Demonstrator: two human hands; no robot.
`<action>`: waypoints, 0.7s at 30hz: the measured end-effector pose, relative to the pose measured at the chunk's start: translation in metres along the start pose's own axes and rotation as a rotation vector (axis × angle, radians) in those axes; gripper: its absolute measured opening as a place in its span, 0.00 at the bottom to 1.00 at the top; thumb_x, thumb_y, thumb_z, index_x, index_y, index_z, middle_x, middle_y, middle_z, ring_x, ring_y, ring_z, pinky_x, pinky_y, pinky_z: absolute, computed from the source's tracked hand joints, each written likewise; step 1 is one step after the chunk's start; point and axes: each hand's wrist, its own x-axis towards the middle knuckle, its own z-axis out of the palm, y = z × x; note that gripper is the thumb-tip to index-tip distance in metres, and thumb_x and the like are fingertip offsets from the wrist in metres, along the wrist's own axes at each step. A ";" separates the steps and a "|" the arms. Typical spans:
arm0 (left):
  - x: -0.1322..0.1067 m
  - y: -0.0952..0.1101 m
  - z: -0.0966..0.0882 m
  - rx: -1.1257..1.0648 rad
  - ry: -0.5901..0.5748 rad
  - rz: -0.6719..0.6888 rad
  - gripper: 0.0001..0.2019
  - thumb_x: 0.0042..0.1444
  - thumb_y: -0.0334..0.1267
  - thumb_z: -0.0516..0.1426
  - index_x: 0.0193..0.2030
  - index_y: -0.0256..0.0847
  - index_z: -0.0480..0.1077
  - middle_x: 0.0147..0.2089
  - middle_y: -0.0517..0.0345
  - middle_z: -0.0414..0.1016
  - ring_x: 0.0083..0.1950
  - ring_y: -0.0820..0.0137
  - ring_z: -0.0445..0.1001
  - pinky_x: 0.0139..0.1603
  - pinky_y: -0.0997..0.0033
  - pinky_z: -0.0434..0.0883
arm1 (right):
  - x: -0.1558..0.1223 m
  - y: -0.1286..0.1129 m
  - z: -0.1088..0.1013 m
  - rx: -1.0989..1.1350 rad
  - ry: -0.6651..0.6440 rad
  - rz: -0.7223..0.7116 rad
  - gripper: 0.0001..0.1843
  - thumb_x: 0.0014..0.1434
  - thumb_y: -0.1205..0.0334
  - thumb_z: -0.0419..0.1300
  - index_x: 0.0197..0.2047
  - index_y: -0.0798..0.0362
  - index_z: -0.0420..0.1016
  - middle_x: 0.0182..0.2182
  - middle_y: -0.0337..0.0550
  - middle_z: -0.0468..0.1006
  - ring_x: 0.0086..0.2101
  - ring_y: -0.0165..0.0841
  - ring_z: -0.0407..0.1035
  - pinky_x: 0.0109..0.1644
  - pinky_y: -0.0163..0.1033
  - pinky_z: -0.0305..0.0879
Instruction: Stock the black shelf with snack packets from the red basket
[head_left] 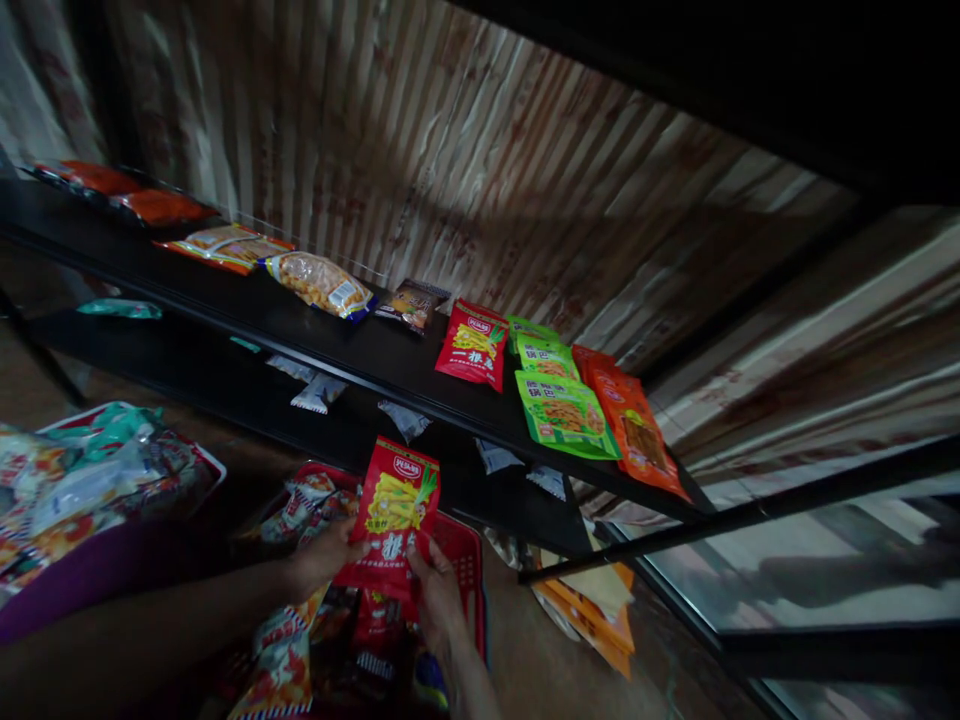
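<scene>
Red packet [394, 515] held upright in both hands, printed face toward the camera, in dim light. The left hand [326, 560] pinches its lower left edge. The right hand [435, 595] pinches its bottom right corner, thumb on the front. Both grips are closed on the packet. The left forearm [187, 620] reaches in from the lower left, the right forearm [472, 680] from bottom centre, palms turned toward each other.

Just under the grip sits a red basket [465, 545] among loose snack bags [285, 650]. Beyond and above the grip runs a black shelf [360, 350], where a matching shelf packet [472, 345] lies flat beside green packets [566, 412].

Handling this well seems to call for a light pinch at the sealed edges only, so the contents are not crushed, with the face flat and readable.
</scene>
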 end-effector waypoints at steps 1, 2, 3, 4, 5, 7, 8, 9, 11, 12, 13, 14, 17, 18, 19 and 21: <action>-0.003 -0.002 0.001 0.006 -0.002 0.018 0.28 0.31 0.50 0.69 0.39 0.37 0.72 0.37 0.50 0.79 0.40 0.58 0.77 0.49 0.56 0.68 | -0.004 -0.001 0.001 0.030 -0.009 0.016 0.20 0.42 0.57 0.69 0.42 0.46 0.77 0.36 0.41 0.82 0.37 0.40 0.76 0.41 0.46 0.72; -0.005 -0.004 0.002 0.021 0.008 0.034 0.28 0.32 0.50 0.69 0.41 0.38 0.72 0.38 0.50 0.79 0.40 0.59 0.76 0.49 0.57 0.69 | -0.008 -0.003 0.003 0.052 -0.015 0.019 0.20 0.42 0.57 0.70 0.41 0.46 0.78 0.36 0.41 0.82 0.38 0.40 0.76 0.41 0.46 0.72; -0.008 -0.006 0.003 0.047 0.033 0.044 0.29 0.33 0.51 0.68 0.42 0.38 0.71 0.38 0.50 0.78 0.39 0.59 0.76 0.47 0.57 0.69 | -0.012 -0.004 0.004 0.068 -0.016 0.017 0.20 0.41 0.57 0.70 0.40 0.46 0.78 0.35 0.41 0.82 0.37 0.40 0.76 0.40 0.45 0.72; -0.010 -0.009 0.003 0.082 0.064 0.044 0.29 0.34 0.52 0.67 0.43 0.38 0.71 0.38 0.50 0.78 0.37 0.60 0.76 0.44 0.58 0.70 | -0.016 -0.005 0.005 0.077 -0.013 0.012 0.19 0.40 0.57 0.71 0.39 0.46 0.78 0.34 0.41 0.82 0.37 0.40 0.76 0.40 0.45 0.72; -0.013 -0.012 0.002 0.118 0.090 0.039 0.29 0.35 0.52 0.66 0.44 0.39 0.71 0.38 0.50 0.78 0.36 0.60 0.76 0.41 0.58 0.71 | -0.020 -0.006 0.006 0.077 -0.009 0.004 0.19 0.40 0.57 0.71 0.38 0.47 0.79 0.33 0.41 0.82 0.37 0.40 0.76 0.40 0.45 0.72; -0.020 -0.017 0.003 0.174 0.107 0.047 0.28 0.39 0.52 0.65 0.46 0.40 0.71 0.39 0.51 0.78 0.35 0.59 0.76 0.38 0.59 0.72 | -0.028 -0.006 0.008 0.060 -0.013 -0.017 0.19 0.39 0.57 0.71 0.38 0.48 0.79 0.33 0.42 0.82 0.37 0.40 0.76 0.41 0.45 0.72; -0.024 -0.018 0.003 0.189 0.095 0.067 0.26 0.41 0.51 0.64 0.47 0.41 0.71 0.39 0.51 0.78 0.36 0.59 0.76 0.39 0.59 0.72 | -0.032 -0.007 0.008 0.051 -0.015 -0.025 0.20 0.39 0.57 0.71 0.38 0.48 0.79 0.33 0.42 0.82 0.36 0.40 0.76 0.40 0.45 0.72; -0.030 -0.019 0.005 0.201 0.075 0.100 0.25 0.43 0.51 0.63 0.47 0.42 0.71 0.40 0.52 0.78 0.38 0.58 0.76 0.41 0.59 0.72 | -0.036 -0.008 0.009 0.042 -0.013 -0.030 0.20 0.38 0.57 0.72 0.38 0.49 0.79 0.33 0.43 0.82 0.36 0.40 0.76 0.40 0.44 0.72; -0.042 -0.015 0.009 0.242 0.039 0.185 0.22 0.47 0.50 0.61 0.48 0.42 0.71 0.43 0.52 0.78 0.44 0.57 0.75 0.47 0.60 0.71 | -0.046 -0.012 0.011 0.032 -0.006 -0.047 0.21 0.38 0.55 0.72 0.38 0.50 0.79 0.33 0.44 0.82 0.35 0.40 0.76 0.39 0.44 0.72; -0.047 -0.011 0.012 0.275 0.031 0.225 0.22 0.49 0.50 0.59 0.48 0.41 0.71 0.45 0.52 0.78 0.47 0.57 0.75 0.49 0.60 0.71 | -0.050 -0.016 0.012 0.031 -0.001 -0.062 0.22 0.38 0.53 0.72 0.38 0.51 0.79 0.32 0.45 0.81 0.35 0.40 0.76 0.38 0.44 0.72; -0.052 -0.005 0.016 0.311 0.030 0.264 0.21 0.51 0.49 0.58 0.49 0.41 0.70 0.47 0.51 0.77 0.48 0.57 0.74 0.50 0.60 0.70 | -0.055 -0.022 0.015 0.029 0.000 -0.081 0.22 0.40 0.52 0.71 0.39 0.52 0.79 0.32 0.45 0.81 0.35 0.40 0.76 0.38 0.43 0.71; -0.055 0.003 0.020 0.348 0.029 0.305 0.21 0.53 0.49 0.56 0.50 0.41 0.70 0.49 0.51 0.76 0.49 0.58 0.74 0.51 0.60 0.70 | -0.058 -0.029 0.017 0.020 -0.002 -0.111 0.23 0.42 0.50 0.70 0.40 0.52 0.79 0.32 0.44 0.81 0.35 0.39 0.76 0.38 0.42 0.71; -0.049 0.040 0.038 0.445 0.030 0.436 0.21 0.54 0.47 0.55 0.53 0.41 0.68 0.53 0.51 0.74 0.51 0.59 0.73 0.51 0.62 0.70 | -0.057 -0.065 0.027 -0.054 0.026 -0.251 0.22 0.47 0.47 0.66 0.42 0.52 0.77 0.34 0.42 0.81 0.33 0.36 0.75 0.38 0.40 0.70; -0.042 0.056 0.046 0.478 0.054 0.485 0.21 0.54 0.46 0.56 0.54 0.41 0.67 0.52 0.52 0.74 0.52 0.59 0.73 0.52 0.62 0.70 | -0.052 -0.081 0.030 -0.094 0.049 -0.315 0.22 0.48 0.47 0.65 0.42 0.52 0.77 0.34 0.42 0.81 0.33 0.35 0.74 0.37 0.39 0.70; -0.032 0.073 0.055 0.501 0.076 0.527 0.22 0.54 0.45 0.56 0.54 0.41 0.67 0.52 0.52 0.75 0.52 0.60 0.72 0.52 0.62 0.70 | -0.044 -0.098 0.034 -0.134 0.070 -0.374 0.23 0.47 0.46 0.65 0.42 0.53 0.77 0.34 0.42 0.81 0.32 0.35 0.74 0.37 0.39 0.70; -0.006 0.110 0.074 0.535 0.081 0.607 0.23 0.53 0.43 0.57 0.56 0.41 0.66 0.50 0.53 0.75 0.52 0.60 0.72 0.53 0.61 0.69 | -0.021 -0.138 0.041 -0.205 0.139 -0.520 0.24 0.49 0.46 0.63 0.45 0.53 0.76 0.35 0.42 0.81 0.33 0.35 0.73 0.38 0.40 0.69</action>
